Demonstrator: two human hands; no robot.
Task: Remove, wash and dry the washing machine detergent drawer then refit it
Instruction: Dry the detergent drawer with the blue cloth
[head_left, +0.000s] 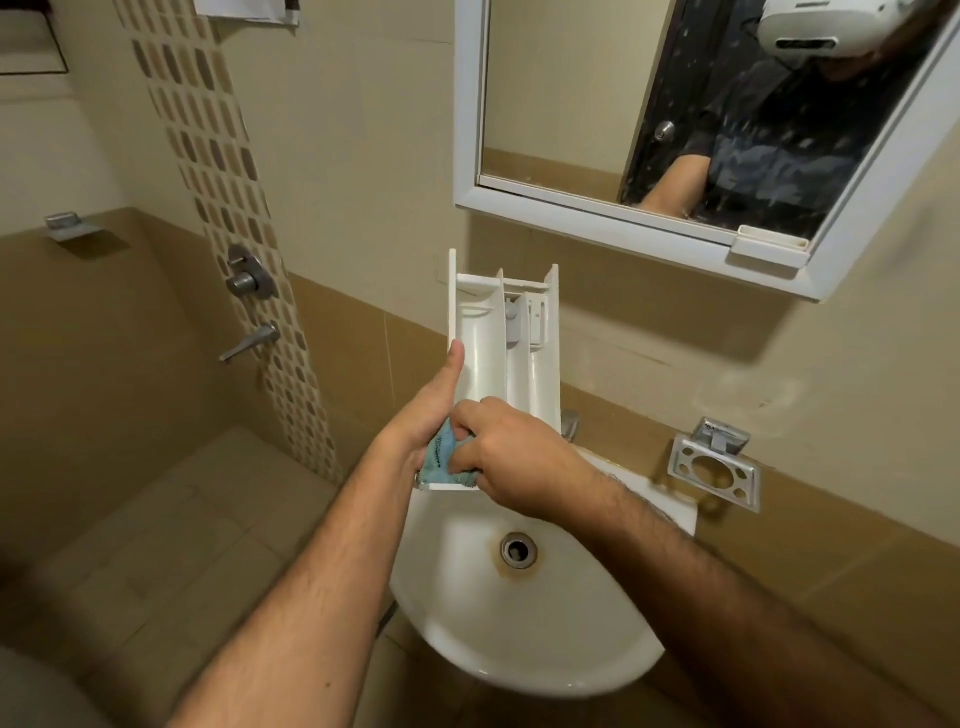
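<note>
The white detergent drawer (506, 338) is held up on end above the white sink (524, 639), its compartments facing me. My left hand (426, 415) grips its left wall, thumb lying up along the edge. My right hand (506, 457) presses a small blue cloth (441, 457) into the drawer's lower end. The cloth is partly hidden under my fingers, and the drawer's bottom edge sits just behind them.
The sink's tap (570, 423) peeks out behind the drawer. A metal holder (714, 465) is fixed to the wall at the right. A white-framed mirror (701, 119) hangs above. Shower valves (249, 278) and a soap shelf (67, 226) are on the left wall.
</note>
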